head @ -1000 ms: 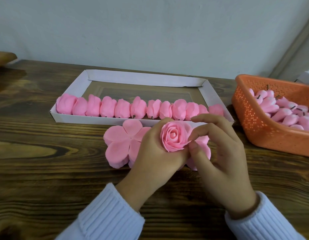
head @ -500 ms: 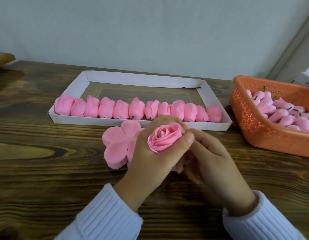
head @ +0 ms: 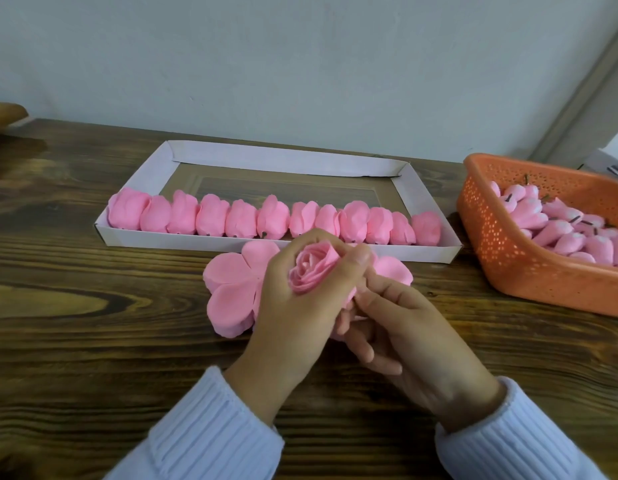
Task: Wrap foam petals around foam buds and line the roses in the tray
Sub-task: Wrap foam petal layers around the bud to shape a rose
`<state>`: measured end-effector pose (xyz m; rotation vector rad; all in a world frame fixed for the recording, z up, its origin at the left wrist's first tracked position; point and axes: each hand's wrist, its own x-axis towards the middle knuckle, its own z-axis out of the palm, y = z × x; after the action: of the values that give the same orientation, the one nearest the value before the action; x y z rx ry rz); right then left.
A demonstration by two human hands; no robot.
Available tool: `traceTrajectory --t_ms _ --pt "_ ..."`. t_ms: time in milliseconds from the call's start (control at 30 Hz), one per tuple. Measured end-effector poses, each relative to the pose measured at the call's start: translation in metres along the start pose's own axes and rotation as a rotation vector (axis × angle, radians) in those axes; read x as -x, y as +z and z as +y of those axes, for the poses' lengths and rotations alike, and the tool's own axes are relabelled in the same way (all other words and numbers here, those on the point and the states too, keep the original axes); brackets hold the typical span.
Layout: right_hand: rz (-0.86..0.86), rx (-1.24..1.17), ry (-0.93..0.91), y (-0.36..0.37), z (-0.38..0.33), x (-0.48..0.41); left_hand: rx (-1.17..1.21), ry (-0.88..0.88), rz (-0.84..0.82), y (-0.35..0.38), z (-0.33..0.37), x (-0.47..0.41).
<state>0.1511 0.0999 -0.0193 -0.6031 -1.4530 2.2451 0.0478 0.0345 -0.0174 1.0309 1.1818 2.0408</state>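
Gripping a pink rose (head: 312, 271) above the wooden table (head: 92, 323), the left hand (head: 300, 306) curls its fingers snugly round the petals. The right hand (head: 404, 327) sits just beneath, fingers loosely bent at the rose's base. A petal stack (head: 231, 292) lies behind them, near the white tray (head: 155, 168) holding a row of roses (head: 272, 220). An orange basket (head: 508, 258) of buds (head: 560, 230) stands right.

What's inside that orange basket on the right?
The orange basket holds a pile of pink foam buds with dark stems. Its floor is covered, and its right end runs out of frame.
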Motion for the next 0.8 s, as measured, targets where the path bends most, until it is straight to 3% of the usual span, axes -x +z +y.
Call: traceTrajectory --t_ms 133,233,467,800 --pt "-0.138 -0.097 0.145 0.0001 -0.001 0.0008 0.05 -0.004 -0.113 -0.0019 0.0008 -0.001" --pt "-0.163 -0.157 0.155 -0.0011 0.0005 0.0005 0.034 0.009 -0.22 -0.0011 0.0024 0.0017" --pt "-0.213 -0.228 0.024 0.0002 0.0017 0.0012 -0.046 0.03 -0.195 -0.0009 -0.0001 0.0022" --pt "-0.187 -0.176 0.05 0.0022 0.0023 -0.0009 -0.062 0.014 -0.253 0.0006 0.0044 0.0026"
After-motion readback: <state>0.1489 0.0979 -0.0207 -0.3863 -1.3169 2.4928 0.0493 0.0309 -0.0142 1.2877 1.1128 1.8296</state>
